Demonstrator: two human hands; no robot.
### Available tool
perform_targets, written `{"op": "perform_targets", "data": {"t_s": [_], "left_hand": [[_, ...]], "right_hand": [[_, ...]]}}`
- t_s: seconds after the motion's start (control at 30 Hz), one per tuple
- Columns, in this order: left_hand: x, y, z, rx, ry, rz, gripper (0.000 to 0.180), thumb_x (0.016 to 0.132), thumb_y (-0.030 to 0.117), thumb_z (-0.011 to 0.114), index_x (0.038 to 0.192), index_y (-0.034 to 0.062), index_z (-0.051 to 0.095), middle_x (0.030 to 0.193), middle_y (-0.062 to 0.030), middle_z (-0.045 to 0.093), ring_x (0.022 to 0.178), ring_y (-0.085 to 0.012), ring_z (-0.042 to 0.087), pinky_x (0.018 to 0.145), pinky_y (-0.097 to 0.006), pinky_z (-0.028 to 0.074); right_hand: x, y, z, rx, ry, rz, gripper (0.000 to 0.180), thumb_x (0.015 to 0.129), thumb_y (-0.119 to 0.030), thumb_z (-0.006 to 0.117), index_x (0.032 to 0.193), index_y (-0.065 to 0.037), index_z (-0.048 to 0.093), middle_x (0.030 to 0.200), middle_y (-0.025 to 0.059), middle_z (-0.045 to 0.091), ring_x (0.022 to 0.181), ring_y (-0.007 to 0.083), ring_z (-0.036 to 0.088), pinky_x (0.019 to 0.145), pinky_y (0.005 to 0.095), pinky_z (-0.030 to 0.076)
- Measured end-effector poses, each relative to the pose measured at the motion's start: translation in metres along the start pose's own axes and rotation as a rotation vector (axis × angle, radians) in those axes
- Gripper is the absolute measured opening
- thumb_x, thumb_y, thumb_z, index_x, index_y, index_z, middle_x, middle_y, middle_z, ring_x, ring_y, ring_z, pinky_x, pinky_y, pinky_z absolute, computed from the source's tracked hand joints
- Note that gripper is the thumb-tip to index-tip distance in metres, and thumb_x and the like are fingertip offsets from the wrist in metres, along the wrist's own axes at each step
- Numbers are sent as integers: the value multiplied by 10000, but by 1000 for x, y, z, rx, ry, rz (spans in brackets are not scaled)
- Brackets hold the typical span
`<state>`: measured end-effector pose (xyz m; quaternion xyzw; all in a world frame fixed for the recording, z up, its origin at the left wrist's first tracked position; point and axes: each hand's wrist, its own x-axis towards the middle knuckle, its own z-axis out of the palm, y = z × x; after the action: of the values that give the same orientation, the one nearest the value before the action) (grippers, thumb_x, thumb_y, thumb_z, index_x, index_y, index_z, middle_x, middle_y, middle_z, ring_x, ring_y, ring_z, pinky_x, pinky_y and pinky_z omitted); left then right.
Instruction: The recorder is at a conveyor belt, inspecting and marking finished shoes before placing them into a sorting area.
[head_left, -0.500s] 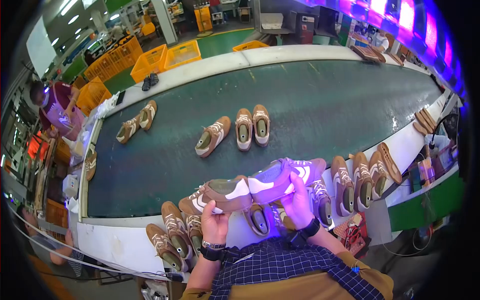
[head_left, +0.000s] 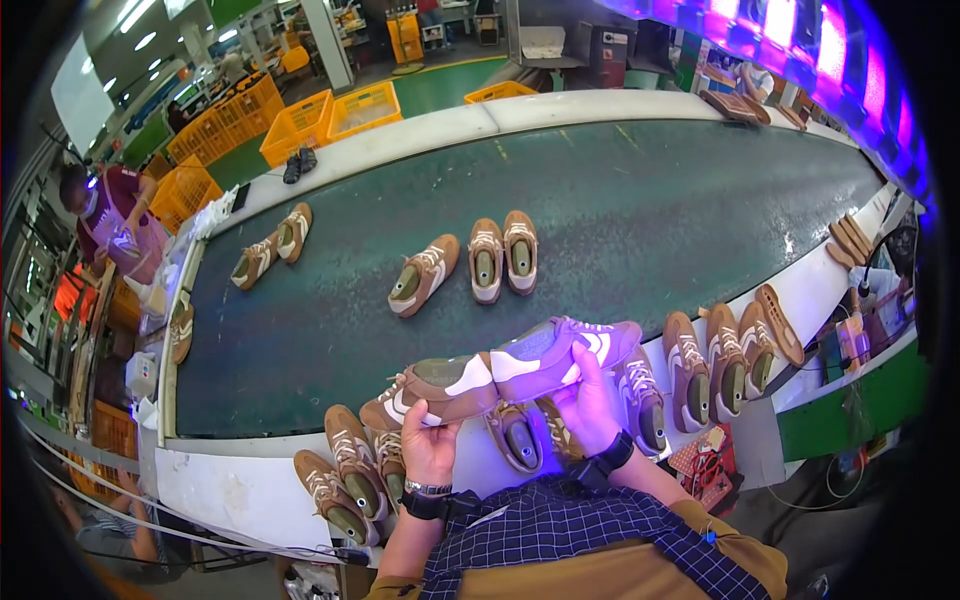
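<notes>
Left hand: the left hand (head_left: pixel 430 440) was closed round the heel end of a brown shoe with a white side stripe (head_left: pixel 435 388), thumb on the near side, holding it on its side just above the near rim of the conveyor belt (head_left: pixel 640 230).
Right hand: the right hand (head_left: pixel 588 400) gripped a second shoe of the pair (head_left: pixel 565 350) from beneath, fingers curled under its sole; purple light tinted this shoe.
Where the shoes were: both sat heel to heel between the hands, touching or nearly so, on the person's side of the belt and off its surface.
On the belt: three loose brown shoes (head_left: pixel 470 262) lay near the belt's middle — well apart from the hands — and two more (head_left: pixel 272 246) near its left end.
Near rim of the belt: finished shoes (head_left: pixel 345 475) stood in a row to the left of the hands, another row (head_left: pixel 715 358) to the right.
Beyond the belt: yellow crates (head_left: pixel 330 112) stood on the far side; another person (head_left: pixel 110 220) worked at the left end.
Doing it well: by my judgement, comparing the pair calls for level soles, both stripes turned to the eye, and a light grip that does not crease the uppers — steady wrists help.
</notes>
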<state>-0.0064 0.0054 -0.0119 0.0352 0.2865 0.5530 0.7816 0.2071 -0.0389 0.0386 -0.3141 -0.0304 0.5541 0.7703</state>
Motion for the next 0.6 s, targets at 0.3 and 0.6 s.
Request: {"op": "perform_targets", "data": {"t_s": [0.3,0.6], "left_hand": [[-15,8,4,135,-80,61,452,794,85,610,1226,50,484,1183,-75,568,1096,-232,543,957,-425,446],[-15,9,-3,197,-74,120,466,783,95,611,1230,55,483,1178,-72,576,1081,-237,554,957,-409,435]], "right_hand": [[-1,-4,-12,-66,-57,-69,318,890,-192,583,1174,-70,506,1103,34,590,1026,153,574,903,324,468],[0,-7,-9,-189,-125,-109,318,879,-144,590,1172,-51,508,1094,37,589,1004,144,581,887,304,470]]}}
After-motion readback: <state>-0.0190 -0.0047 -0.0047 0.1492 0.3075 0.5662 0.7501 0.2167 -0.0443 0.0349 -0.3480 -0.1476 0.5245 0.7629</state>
